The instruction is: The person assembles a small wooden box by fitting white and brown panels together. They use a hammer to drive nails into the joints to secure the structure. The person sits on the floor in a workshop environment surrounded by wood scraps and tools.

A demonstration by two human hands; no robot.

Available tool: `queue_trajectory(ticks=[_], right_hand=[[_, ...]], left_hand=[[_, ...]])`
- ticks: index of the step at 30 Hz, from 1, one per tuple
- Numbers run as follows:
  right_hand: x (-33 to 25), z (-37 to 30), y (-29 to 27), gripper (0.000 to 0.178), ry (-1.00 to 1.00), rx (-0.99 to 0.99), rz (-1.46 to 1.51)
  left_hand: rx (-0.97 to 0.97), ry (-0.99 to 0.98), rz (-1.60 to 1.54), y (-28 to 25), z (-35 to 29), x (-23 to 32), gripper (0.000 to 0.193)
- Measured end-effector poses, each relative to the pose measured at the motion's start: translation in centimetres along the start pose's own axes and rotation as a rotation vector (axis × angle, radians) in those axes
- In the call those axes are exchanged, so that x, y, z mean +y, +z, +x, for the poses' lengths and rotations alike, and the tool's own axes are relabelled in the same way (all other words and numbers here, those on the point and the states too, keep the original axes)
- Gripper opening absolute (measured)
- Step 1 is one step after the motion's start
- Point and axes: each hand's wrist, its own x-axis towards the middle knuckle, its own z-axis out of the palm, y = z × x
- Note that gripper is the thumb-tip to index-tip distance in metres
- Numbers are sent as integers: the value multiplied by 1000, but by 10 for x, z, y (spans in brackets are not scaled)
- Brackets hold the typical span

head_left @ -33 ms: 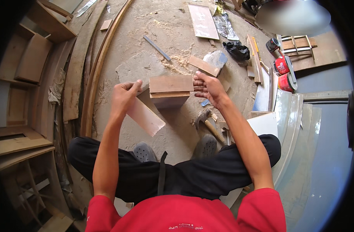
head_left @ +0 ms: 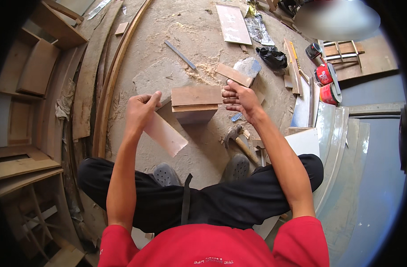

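Observation:
My left hand (head_left: 141,109) is closed, thumb and fingers pinching the upper end of a pale flat strip (head_left: 165,134). The strip slants down to the right and has a ragged lower end; its material I cannot make out. Between my hands stands a box-like wooden piece (head_left: 196,95) with a brown board on top and a greyish side facing me. Beside its right edge, my right hand (head_left: 240,101) is held with fingers apart and nothing in it. A claw hammer (head_left: 240,141) with a wooden handle lies on the floor below my right hand.
Past the wooden piece lie a flat grey bar (head_left: 180,54), wood shavings (head_left: 203,71), a short board (head_left: 233,74) and a black plastic bag (head_left: 273,58). Long planks (head_left: 94,84) and wooden cabinets (head_left: 39,66) line the left. Red cans (head_left: 330,94) and glass panes (head_left: 346,151) are at the right.
My left hand and the pale strip have shifted very slightly left. Otherwise the scene looks the same.

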Motion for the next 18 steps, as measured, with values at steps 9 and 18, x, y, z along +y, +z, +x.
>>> queue_trajectory(ticks=[9, 18], right_hand=[[95, 46, -117, 44, 155, 134, -840], [153, 42, -80, 41, 88, -143, -1521]], left_hand=[[-164, -113, 503, 27, 11, -81, 53], [-156, -317, 353, 136, 12, -216, 51]])
